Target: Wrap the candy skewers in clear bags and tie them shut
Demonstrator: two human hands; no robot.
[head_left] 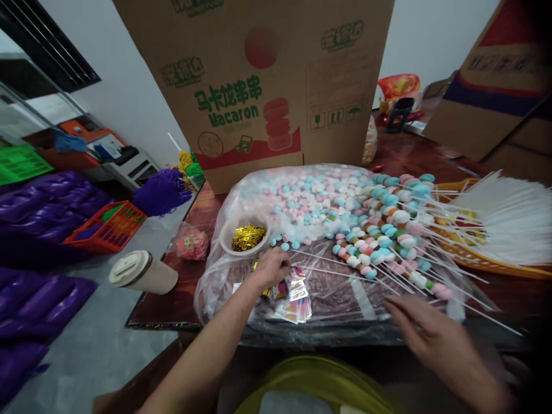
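Observation:
My left hand [272,268] is over a fanned stack of small printed cards [297,310]. Its fingers are curled downward, and what they grip, if anything, is hidden. Two white sticks [328,270] lie just to its right, reaching towards the strung marshmallows. My right hand [431,336], somewhat blurred, hovers at the table's front edge. Its fingers stretch leftward, the thumb is apart, and nothing shows in them. Beyond it lies a pile of marshmallow skewers [388,230] in pink, blue and white. Behind both hands spreads a heap of loose marshmallows [310,195] on clear plastic.
A white bowl [225,236] holds gold twist ties [249,237]. At right, an orange basket [513,268] contains many white sticks [509,213]. A large cardboard box [276,115] stands behind the marshmallows. A lidded cup [144,272] is at the left table edge, beside a bagged pink bundle [192,242].

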